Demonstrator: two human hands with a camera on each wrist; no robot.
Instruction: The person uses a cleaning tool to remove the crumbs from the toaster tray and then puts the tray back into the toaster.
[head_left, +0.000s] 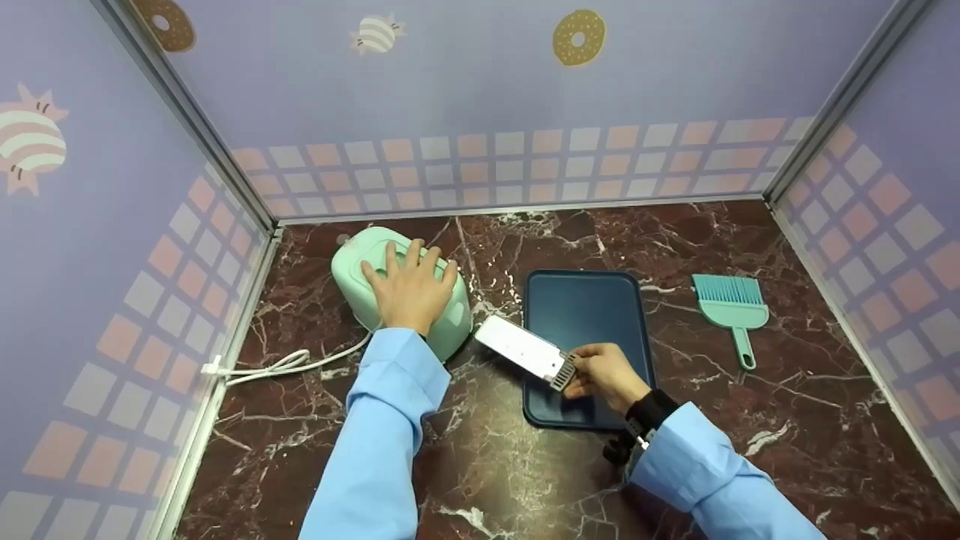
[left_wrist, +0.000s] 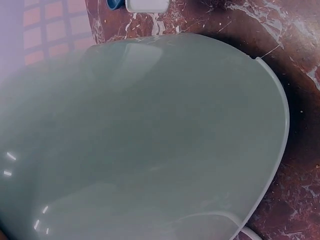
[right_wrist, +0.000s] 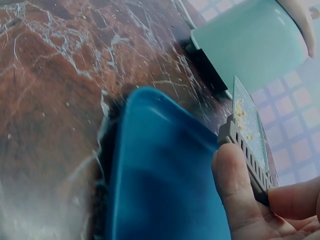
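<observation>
Your left hand (head_left: 412, 292) rests on top of the mint-green toaster (head_left: 452, 322), fingers spread apart. Your right hand (head_left: 606, 375) pinches the crumb tray (head_left: 521, 346) by its slotted end, thumb against fingers; yellowish crumbs lie on it. You hold it raised, slotted end over the blue tray (head_left: 589, 304), far end near the toaster. The mint brush (head_left: 731, 311) lies right of the blue tray on the counter (head_left: 487, 480).

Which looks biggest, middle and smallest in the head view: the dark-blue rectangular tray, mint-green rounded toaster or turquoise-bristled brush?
1. Dark-blue tray
2. Mint-green toaster
3. Turquoise-bristled brush
</observation>
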